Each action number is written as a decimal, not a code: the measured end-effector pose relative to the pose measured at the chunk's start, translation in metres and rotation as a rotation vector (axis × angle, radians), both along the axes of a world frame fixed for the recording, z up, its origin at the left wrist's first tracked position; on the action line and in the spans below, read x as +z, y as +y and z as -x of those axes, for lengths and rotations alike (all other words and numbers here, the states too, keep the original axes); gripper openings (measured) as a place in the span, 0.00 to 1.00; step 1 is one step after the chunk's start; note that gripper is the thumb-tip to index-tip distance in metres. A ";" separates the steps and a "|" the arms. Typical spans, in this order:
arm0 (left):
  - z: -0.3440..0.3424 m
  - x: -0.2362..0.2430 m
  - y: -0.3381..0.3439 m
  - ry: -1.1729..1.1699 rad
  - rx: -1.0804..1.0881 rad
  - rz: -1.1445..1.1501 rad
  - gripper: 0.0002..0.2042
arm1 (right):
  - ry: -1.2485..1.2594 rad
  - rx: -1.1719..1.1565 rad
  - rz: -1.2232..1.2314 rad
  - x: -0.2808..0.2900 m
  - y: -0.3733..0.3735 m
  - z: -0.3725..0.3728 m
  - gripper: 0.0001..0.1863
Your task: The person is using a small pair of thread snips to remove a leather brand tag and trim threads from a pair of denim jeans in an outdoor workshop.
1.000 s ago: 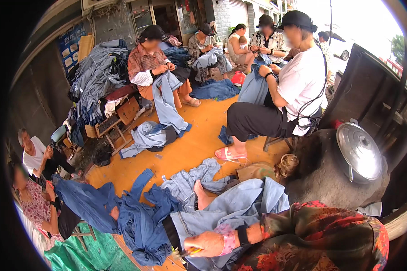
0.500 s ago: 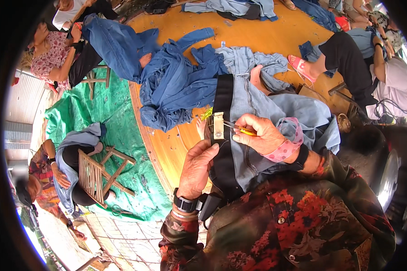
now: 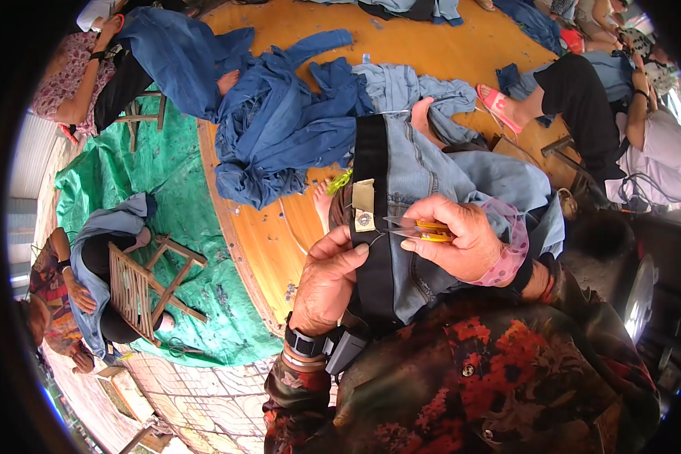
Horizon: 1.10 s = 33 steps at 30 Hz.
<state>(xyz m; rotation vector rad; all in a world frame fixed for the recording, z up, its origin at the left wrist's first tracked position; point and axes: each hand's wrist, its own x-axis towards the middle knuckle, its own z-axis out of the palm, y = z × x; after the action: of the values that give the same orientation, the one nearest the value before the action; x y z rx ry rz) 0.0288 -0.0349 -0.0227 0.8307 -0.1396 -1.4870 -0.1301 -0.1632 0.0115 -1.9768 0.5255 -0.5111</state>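
Observation:
A light-blue denim garment point(image 3: 492, 178) with a black band point(image 3: 371, 147) lies across my lap. A cream label point(image 3: 363, 193) sits on the band. My left hand point(image 3: 329, 276) pinches the band just below the label, thumb on top beside a short thread. My right hand point(image 3: 465, 246) grips small yellow-handled thread snips point(image 3: 433, 231), their pointed blades over the band just right of the label and near my left thumb. A pink dotted band circles my right wrist.
Dark-blue denim point(image 3: 276, 132) lies heaped on an orange board point(image 3: 401, 41). Seated people point(image 3: 72, 94) point(image 3: 658, 151) hold garments around me. Green sheeting point(image 3: 204, 280) and a wooden chair point(image 3: 155, 291) are at left, a metal-lidded pot point(image 3: 642, 295) at right.
The view has tipped down from the wider scene onto my lap. My left hand has come to the band, and the snips have moved slightly right and down toward the thread.

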 end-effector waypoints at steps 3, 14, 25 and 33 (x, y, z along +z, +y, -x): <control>0.001 0.002 -0.002 -0.041 -0.009 0.026 0.11 | -0.012 0.076 0.175 0.001 0.000 -0.008 0.15; 0.004 -0.003 0.001 -0.075 0.062 0.013 0.10 | 0.054 -0.043 0.030 -0.009 0.002 -0.018 0.09; 0.004 -0.001 0.000 -0.048 0.060 0.024 0.09 | 0.206 0.037 0.288 0.010 -0.012 0.004 0.17; 0.006 -0.002 0.002 -0.057 0.069 0.026 0.09 | 0.125 0.078 0.518 0.008 -0.013 -0.002 0.17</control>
<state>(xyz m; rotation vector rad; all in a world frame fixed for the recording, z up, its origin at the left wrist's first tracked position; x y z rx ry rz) 0.0223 -0.0329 -0.0246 0.8490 -0.1705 -1.3953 -0.1278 -0.1760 0.0198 -2.5258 0.4170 -0.5122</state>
